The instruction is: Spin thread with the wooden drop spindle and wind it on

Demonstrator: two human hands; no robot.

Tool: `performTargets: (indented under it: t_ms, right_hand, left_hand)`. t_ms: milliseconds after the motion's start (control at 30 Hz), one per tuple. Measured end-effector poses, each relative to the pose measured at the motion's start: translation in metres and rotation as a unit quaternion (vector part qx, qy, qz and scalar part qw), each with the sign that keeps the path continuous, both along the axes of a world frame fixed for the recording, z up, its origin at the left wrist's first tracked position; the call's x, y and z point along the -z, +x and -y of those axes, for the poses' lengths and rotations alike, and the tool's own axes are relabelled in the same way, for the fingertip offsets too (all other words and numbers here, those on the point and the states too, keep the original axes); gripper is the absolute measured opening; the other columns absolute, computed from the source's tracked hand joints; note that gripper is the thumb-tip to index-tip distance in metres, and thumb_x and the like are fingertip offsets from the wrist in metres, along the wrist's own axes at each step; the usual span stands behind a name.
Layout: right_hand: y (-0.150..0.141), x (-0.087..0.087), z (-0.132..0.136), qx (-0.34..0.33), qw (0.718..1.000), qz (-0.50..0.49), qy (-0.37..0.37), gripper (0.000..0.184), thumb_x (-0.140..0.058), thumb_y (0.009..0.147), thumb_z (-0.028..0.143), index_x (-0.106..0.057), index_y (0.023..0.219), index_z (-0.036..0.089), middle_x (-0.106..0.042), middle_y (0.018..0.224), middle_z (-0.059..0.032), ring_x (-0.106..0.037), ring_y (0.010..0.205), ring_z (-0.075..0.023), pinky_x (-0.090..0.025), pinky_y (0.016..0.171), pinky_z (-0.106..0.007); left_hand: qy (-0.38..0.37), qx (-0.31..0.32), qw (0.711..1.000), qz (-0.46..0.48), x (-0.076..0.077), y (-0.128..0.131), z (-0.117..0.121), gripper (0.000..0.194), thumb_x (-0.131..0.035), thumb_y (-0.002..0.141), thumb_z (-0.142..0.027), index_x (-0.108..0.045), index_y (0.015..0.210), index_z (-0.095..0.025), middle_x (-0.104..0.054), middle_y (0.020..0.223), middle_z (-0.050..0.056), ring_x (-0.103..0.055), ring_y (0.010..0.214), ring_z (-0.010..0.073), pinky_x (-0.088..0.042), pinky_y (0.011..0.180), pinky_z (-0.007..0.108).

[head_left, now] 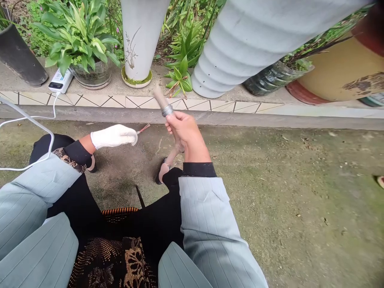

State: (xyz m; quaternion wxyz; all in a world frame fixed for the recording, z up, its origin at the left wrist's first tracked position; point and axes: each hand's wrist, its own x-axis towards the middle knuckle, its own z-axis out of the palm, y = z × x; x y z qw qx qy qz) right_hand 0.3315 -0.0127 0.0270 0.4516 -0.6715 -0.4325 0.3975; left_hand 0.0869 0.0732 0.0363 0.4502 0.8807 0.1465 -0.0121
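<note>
green sleeves point(207, 224); right hand point(183, 130) closed round a wooden handle point(162, 100), gloved left hand point(113, 137) seemingly pinching a rod point(143, 129).

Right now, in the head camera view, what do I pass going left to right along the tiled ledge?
Black pot, white power bank, potted leafy plant, painted white planter, ribbed white cylinder, dark planter, yellow pot

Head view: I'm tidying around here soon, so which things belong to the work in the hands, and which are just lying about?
In use:
left hand, gloved white, with a thin reddish-tipped piece
right hand, gripping a wooden stick with a metal band

Lying about:
white battery pack and cable
potted plant
ribbed white planter
</note>
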Motion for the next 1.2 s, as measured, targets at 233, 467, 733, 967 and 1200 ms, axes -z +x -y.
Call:
performTargets:
  t_ms: [233,467,733,967,1200]
  right_hand:
    - [-0.021,0.016,-0.004,-0.217,0.893,0.343,-0.197,0.018,-0.065,0.075,0.033,-0.07,0.084,0.018,-0.063,0.07,-0.0041,-0.051,0.064,-0.0147,-0.032,0.057,-0.026]
    - [-0.041,0.007,0.004,-0.534,0.789,0.111,-0.282,0.018,-0.063,0.074,0.029,-0.07,0.086,0.018,-0.057,0.06,0.0029,-0.048,0.053,-0.0087,-0.035,0.052,-0.022]
    - [-0.016,-0.023,0.014,-0.324,0.942,-0.083,-0.041,0.032,-0.072,0.069,0.041,-0.066,0.087,0.015,-0.057,0.065,0.0031,-0.046,0.053,-0.0067,-0.039,0.052,-0.02]
    - [-0.003,0.0,0.0,0.028,0.999,-0.022,0.009,0.036,-0.058,0.081,0.053,-0.059,0.087,0.017,-0.056,0.067,0.0,-0.049,0.054,-0.0088,-0.04,0.05,-0.02]
    - [-0.021,0.018,-0.004,-0.217,0.884,0.348,-0.224,0.015,-0.067,0.075,0.032,-0.069,0.082,0.019,-0.065,0.074,-0.0066,-0.058,0.072,-0.0189,-0.038,0.062,-0.028]
  left_hand:
    - [0.031,0.067,0.997,-0.001,0.006,-0.002,-0.002,0.033,-0.043,0.09,-0.038,-0.065,0.081,-0.015,-0.063,0.078,0.002,-0.052,0.069,0.012,-0.04,0.07,0.02]
    - [0.083,-0.038,0.996,0.003,0.01,-0.002,-0.01,0.032,-0.044,0.088,-0.038,-0.065,0.08,-0.014,-0.063,0.075,0.001,-0.052,0.068,0.012,-0.04,0.069,0.021]
    - [0.002,-0.133,0.991,0.033,0.013,-0.002,-0.013,0.033,-0.045,0.088,-0.039,-0.063,0.081,-0.012,-0.058,0.066,0.002,-0.048,0.058,0.0108,-0.038,0.057,0.021]
    - [-0.025,0.033,0.999,-0.012,0.003,0.001,0.001,0.036,-0.044,0.089,-0.042,-0.066,0.083,-0.014,-0.065,0.079,0.003,-0.053,0.068,0.0114,-0.041,0.068,0.021]
    - [-0.018,0.044,0.999,-0.004,-0.004,0.0,0.003,0.036,-0.044,0.088,-0.041,-0.066,0.081,-0.014,-0.066,0.079,0.003,-0.054,0.07,0.012,-0.041,0.071,0.021]
